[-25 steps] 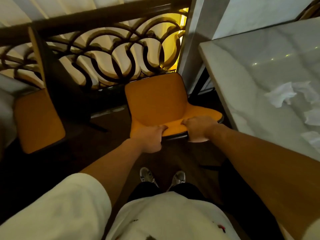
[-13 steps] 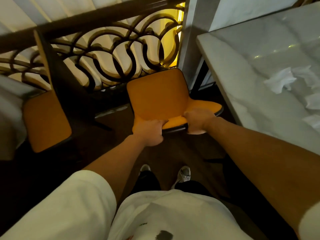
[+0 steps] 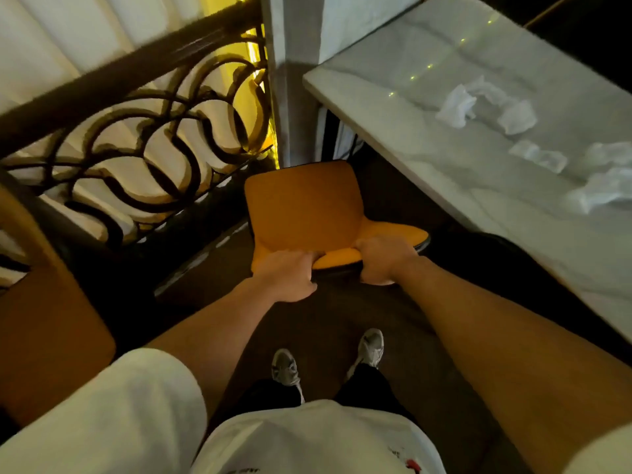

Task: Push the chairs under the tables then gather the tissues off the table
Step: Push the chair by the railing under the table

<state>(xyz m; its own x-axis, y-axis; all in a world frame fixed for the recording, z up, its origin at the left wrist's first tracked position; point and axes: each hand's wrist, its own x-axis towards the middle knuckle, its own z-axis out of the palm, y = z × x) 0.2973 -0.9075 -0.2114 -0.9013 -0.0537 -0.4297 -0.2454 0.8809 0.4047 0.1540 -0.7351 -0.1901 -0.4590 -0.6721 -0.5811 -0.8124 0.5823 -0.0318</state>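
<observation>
An orange chair (image 3: 304, 206) stands on the dark floor in front of me, just left of the white marble table (image 3: 427, 145). My left hand (image 3: 290, 277) grips the chair's near edge on the left. My right hand (image 3: 384, 260) grips the same edge on the right. Several crumpled white tissues (image 3: 456, 106) lie scattered on the right part of the tabletop, some near its right edge (image 3: 602, 191).
A dark scrollwork railing (image 3: 143, 138) runs along the left behind the chair. A white pillar (image 3: 297, 80) stands between railing and table. A second orange chair (image 3: 48, 330) sits at the left edge. My shoes (image 3: 285, 367) are on the dark floor below.
The view has swung left and down, so the chair and table sit further right and lower. Both hands keep their grip on the chair's edge. The chair now stands closer to the pillar.
</observation>
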